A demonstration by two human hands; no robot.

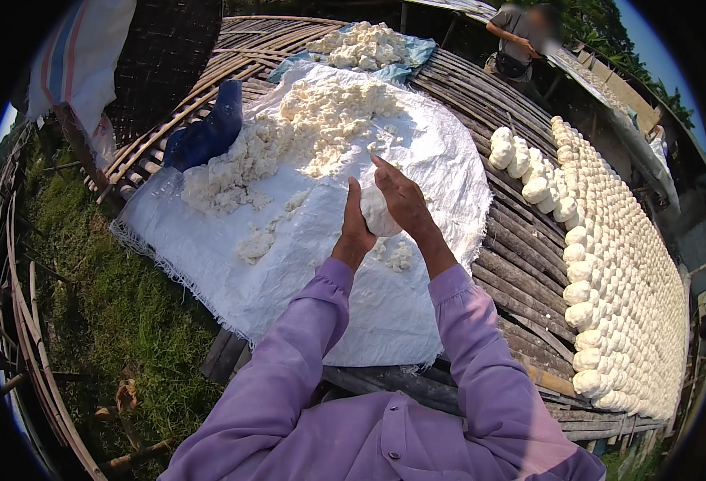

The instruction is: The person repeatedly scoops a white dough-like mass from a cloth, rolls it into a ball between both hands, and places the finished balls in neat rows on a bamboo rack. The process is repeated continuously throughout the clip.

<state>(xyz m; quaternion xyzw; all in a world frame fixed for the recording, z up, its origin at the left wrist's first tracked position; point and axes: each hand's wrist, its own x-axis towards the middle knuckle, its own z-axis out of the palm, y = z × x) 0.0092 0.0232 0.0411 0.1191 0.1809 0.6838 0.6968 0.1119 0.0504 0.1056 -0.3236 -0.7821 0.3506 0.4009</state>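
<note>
While cupping a whitish ball (381, 215) between left hand (357, 220) and right hand (405, 200), looks like pressing from both sides, probably to stop crumbling. Held over the white sheet (313, 276), likely spread there to keep the crumbly heap (329, 112) off bamboo slats (529, 260).

The forearms (295, 341) are converging across the near edge of the sheet (405, 301); the left hand (356, 226) is cupping inward, thumb (354, 196) pointing forward, while the right hand (405, 204) is curving opposite, fingers (385, 171) slanting forward and leftward.

A sunlit bamboo platform (521, 248) stands beside green grass (120, 301).
</note>
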